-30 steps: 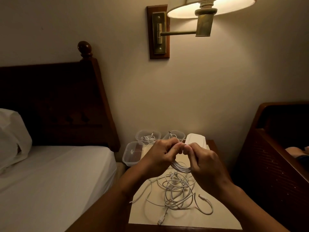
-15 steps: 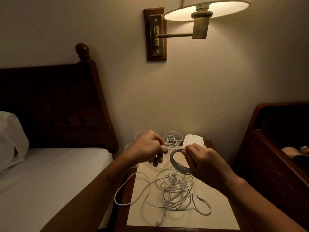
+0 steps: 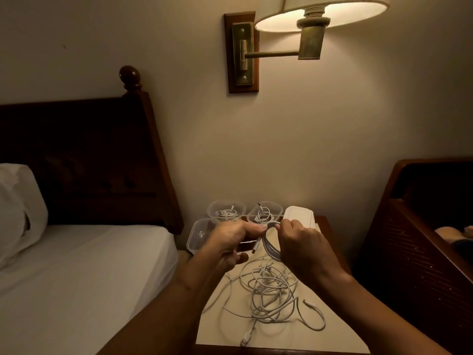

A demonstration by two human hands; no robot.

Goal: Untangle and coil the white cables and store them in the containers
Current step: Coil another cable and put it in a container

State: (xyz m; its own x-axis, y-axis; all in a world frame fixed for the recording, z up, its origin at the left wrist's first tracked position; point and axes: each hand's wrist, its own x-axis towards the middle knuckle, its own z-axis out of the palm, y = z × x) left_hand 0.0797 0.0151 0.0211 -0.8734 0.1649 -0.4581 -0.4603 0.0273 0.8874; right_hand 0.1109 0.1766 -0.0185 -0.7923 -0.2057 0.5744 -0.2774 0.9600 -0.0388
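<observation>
Lit wall lamp on brass swing arm, wooden backplate, above nightstand. Left: bed with white sheet, white pillow, dark wooden headboard with ball finial. Right: second dark wooden frame

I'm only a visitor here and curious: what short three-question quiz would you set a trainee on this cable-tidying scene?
1. True or false: the left hand and the right hand both hold the coiled cable.
2. How many clear containers visibly hold a cable? A) none B) two C) four
3. Fill in: the tangled cables lie on the ____.

Key: 1 true; 2 B; 3 nightstand.
</observation>
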